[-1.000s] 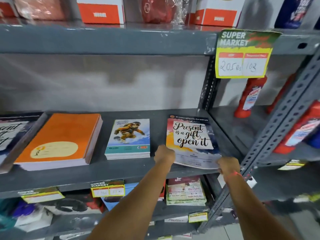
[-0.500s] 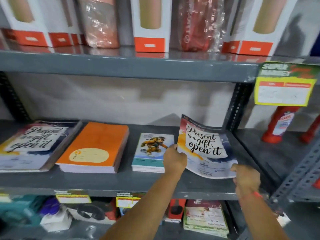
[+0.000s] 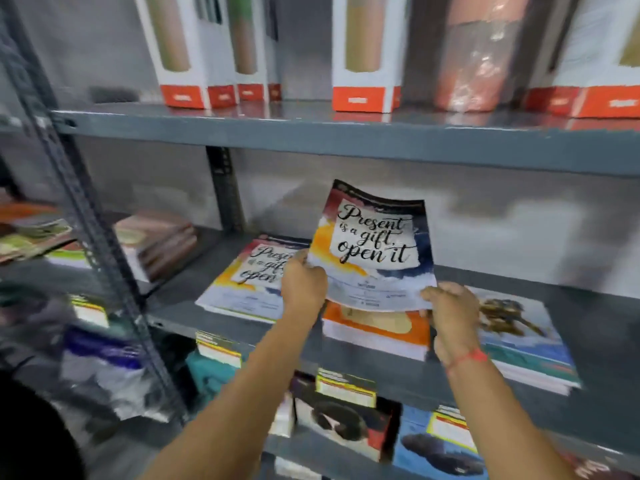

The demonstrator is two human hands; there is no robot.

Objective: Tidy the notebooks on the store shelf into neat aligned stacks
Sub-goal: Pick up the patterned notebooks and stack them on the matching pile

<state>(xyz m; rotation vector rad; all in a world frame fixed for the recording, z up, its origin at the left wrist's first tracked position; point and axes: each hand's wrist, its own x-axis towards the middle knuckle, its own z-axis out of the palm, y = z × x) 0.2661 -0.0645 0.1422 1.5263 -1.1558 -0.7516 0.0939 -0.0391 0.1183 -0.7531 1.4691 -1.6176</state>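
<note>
Both hands hold a thin "Present is a gift, open it" notebook point(image 3: 375, 249) up in the air, tilted, above the orange notebook stack point(image 3: 379, 329). My left hand point(image 3: 302, 285) grips its lower left edge and my right hand point(image 3: 452, 315) its lower right corner. A stack with the same "Present is a gift" cover point(image 3: 247, 284) lies on the grey shelf point(image 3: 346, 362) to the left. To the right lies a stack with a cartoon figure cover point(image 3: 523, 336), partly hidden by my right hand.
Brown notebooks point(image 3: 157, 242) lie in the bay to the left, past a grey upright post point(image 3: 86, 220). White and orange boxes point(image 3: 363, 53) stand on the shelf above. Yellow price tags point(image 3: 344, 388) hang on the shelf edge, with goods on the shelf below.
The notebook has been lifted off the right end of the shelf and carried left, past the cartoon stack, to above the orange stack. The view has swung left with it.
</note>
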